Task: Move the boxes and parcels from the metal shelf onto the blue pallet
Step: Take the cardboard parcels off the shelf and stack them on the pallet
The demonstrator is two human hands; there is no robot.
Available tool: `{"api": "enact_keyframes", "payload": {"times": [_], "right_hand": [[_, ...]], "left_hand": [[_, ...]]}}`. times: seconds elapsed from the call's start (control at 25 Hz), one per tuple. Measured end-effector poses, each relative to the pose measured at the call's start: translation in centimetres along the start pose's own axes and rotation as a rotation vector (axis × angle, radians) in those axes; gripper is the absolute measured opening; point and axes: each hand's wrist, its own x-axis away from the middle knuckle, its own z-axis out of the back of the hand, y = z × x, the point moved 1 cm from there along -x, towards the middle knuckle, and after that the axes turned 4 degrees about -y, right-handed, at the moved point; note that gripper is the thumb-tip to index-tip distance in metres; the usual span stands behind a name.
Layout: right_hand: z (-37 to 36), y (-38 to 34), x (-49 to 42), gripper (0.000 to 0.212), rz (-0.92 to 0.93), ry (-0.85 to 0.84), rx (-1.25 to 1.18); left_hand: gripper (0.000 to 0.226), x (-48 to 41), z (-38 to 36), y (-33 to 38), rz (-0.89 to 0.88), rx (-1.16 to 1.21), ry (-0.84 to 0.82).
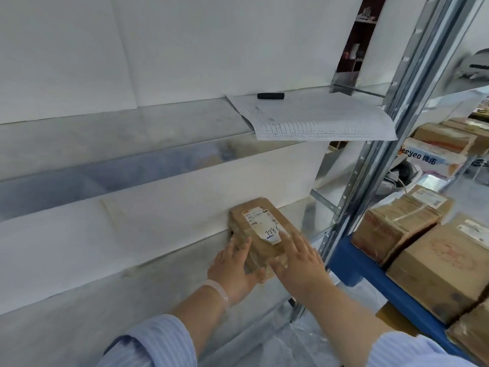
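A small brown cardboard parcel point(260, 229) with a white label marked "1186" lies on a lower level of the metal shelf point(185, 260), against the white back wall. My left hand point(234, 268) grips its near left side, thumb under the front edge. My right hand point(299, 258) rests flat on its right side and top, fingers spread. The blue pallet point(370, 271) is to the right past the shelf upright, with several cardboard boxes point(447, 266) stacked on it.
A printed sheet of paper point(317, 117) and a black marker point(270, 96) lie on the shelf level above. A slotted metal upright point(391, 123) stands between shelf and pallet. More boxes point(434, 152) sit behind it on the right.
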Motion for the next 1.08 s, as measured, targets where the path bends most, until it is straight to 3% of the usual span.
{"api": "enact_keyframes", "payload": {"times": [0.12, 0.28, 0.4, 0.6, 0.84, 1.08], "right_hand": [[1.6, 1.8, -6.5, 0.069, 0.067, -0.031, 0.003], [2.1, 4.1, -13.3, 0.069, 0.133, -0.161, -0.005], [0.6, 5.0, -14.9, 0.07, 0.208, -0.366, -0.264], [-0.4, 2.5, -13.9, 0.072, 0.292, -0.4, -0.495], [-2.1, -8.0, -8.8, 0.068, 0.548, -0.476, -0.531], [-7.3, -23.8, 5.1, 0.064, 0.87, -0.651, -0.54]], "left_hand": [[0.088, -3.9, -0.3, 2.0, 0.027, 0.211, 0.092], [0.081, -8.1, -1.1, 3.3, 0.226, 0.46, 0.151], [0.084, -8.4, -2.1, 4.0, 0.229, 0.642, 0.178], [0.083, -5.9, -1.4, 3.1, 0.261, 0.728, 0.304], [0.085, 4.9, 1.3, -2.3, 0.376, 0.76, 0.542], [0.082, 24.8, 2.8, -9.5, 0.595, 0.735, 0.835]]}}
